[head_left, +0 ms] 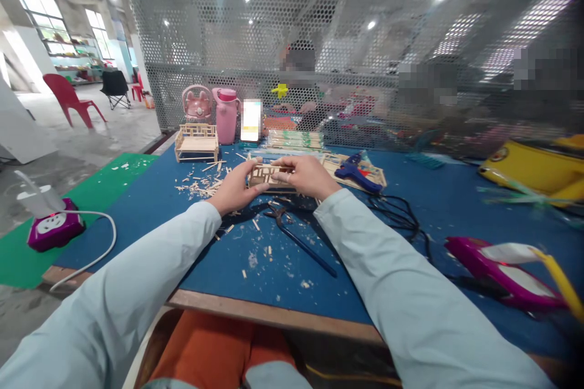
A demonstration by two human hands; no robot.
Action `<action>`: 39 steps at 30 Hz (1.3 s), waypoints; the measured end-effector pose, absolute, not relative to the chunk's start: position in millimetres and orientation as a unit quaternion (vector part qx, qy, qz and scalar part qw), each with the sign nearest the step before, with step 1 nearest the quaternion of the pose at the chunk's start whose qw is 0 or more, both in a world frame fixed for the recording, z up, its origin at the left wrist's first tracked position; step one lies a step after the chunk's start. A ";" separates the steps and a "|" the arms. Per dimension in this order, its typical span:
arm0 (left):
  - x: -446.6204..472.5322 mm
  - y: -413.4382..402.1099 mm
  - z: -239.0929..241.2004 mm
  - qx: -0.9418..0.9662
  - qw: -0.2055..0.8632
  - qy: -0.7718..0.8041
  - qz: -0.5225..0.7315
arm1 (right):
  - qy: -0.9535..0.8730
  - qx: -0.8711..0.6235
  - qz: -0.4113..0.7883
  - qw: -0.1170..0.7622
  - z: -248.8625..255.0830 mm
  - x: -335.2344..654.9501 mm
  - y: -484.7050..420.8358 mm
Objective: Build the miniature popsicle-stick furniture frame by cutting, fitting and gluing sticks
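Between my two hands is a small wooden stick model (264,174) with little upright posts, low over the blue tabletop. My left hand (238,185) grips its left end, thumb along the near side. From the right, my right hand (306,175) closes its fingers on the model's other end. Just in front of my hands lies a pair of pliers (298,240) with blue handles, jaws pointing away from me. A blue glue gun (357,175) rests to the right on some flat wooden stick pieces (376,177). Loose stick offcuts (201,185) are scattered to the left.
A finished-looking stick bench (197,143) stands at back left, near a pink bottle (227,117) and a phone (250,121). Bundled sticks (294,139) lie behind my hands. Purple power strips (506,273) and a black cable (406,216) are rightward. Perforated metal screen (182,24) closes the back.
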State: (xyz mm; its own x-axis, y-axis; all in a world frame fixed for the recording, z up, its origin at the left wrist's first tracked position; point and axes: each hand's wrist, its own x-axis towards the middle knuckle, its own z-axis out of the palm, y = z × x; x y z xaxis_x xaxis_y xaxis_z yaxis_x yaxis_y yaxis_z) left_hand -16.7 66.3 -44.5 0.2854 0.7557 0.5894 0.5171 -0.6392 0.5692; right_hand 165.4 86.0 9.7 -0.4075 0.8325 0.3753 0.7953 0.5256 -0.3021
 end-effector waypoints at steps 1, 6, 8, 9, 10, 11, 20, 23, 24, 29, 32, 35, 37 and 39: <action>-17.0 66.4 -44.7 0.790 0.134 0.402 0.443 | -0.840 -0.479 0.042 0.251 8.9 166.2 86.4; -17.1 66.1 -44.9 0.793 0.131 0.400 0.441 | -0.843 -0.459 0.029 0.279 5.3 165.2 86.0; -16.7 66.0 -44.7 0.792 0.132 0.403 0.440 | -0.842 -0.461 0.020 0.281 5.2 163.6 85.4; -16.6 66.0 -44.7 0.791 0.133 0.404 0.440 | -0.842 -0.462 0.015 0.278 5.4 162.9 85.2; -16.5 66.1 -44.8 0.791 0.133 0.403 0.440 | -0.844 -0.462 0.008 0.274 5.7 162.2 85.0; -16.4 66.3 -44.9 0.791 0.133 0.402 0.441 | -0.846 -0.462 -0.003 0.266 6.0 161.5 84.8; -16.8 66.3 -44.6 0.791 0.130 0.400 0.444 | -0.857 -0.450 -0.107 0.225 2.1 158.9 82.1; -16.6 65.7 -44.0 0.791 0.134 0.403 0.440 | -0.860 -0.446 -0.083 0.234 3.4 161.6 82.2; -16.6 65.7 -44.0 0.792 0.133 0.402 0.440 | -0.859 -0.448 -0.073 0.237 4.4 162.5 82.2; -16.7 66.3 -44.7 0.797 0.126 0.396 0.439 | -0.850 -0.475 -0.085 0.209 8.3 163.5 82.8; -16.7 66.2 -44.7 0.797 0.128 0.399 0.436 | -0.853 -0.476 -0.086 0.197 9.7 162.1 83.4; -16.6 65.8 -44.2 0.797 0.125 0.401 0.435 | -0.853 -0.481 -0.081 0.189 11.4 161.0 83.5; -16.6 65.6 -44.0 0.798 0.123 0.401 0.434 | -0.850 -0.488 -0.078 0.184 12.5 160.5 83.2; -16.5 65.6 -43.9 0.798 0.123 0.400 0.433 | -0.847 -0.495 -0.073 0.180 13.4 160.0 83.0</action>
